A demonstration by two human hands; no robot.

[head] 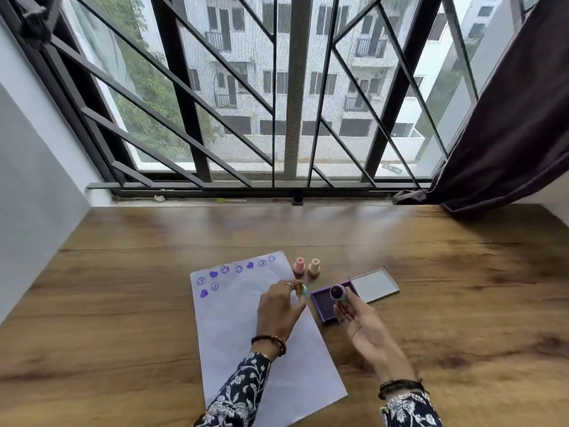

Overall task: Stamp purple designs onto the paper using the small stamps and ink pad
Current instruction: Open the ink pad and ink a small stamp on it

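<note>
A white sheet of paper [234, 315] lies on the wooden table [123, 303], with several purple smileys and hearts stamped along its top edge and upper left. My left hand [278, 312] rests over the paper's right side and pinches a small yellow-green stamp [301, 290]. My right hand [360, 322] holds a small stamp [337, 293] tilted up, its purple inked face turned toward me, just above the open purple ink pad [323, 306]. The pad's lid [374, 285] lies flipped open to the right. A pink stamp [299, 266] and a cream stamp [314, 266] stand upright beyond the paper's top right corner.
A barred window [292, 103] runs along the table's far edge, with a yellow-tipped pen [231, 200] and a scrap on the sill. A dark curtain [508, 134] hangs at the right, touching the table's far right corner. A grey wall [30, 211] borders the left.
</note>
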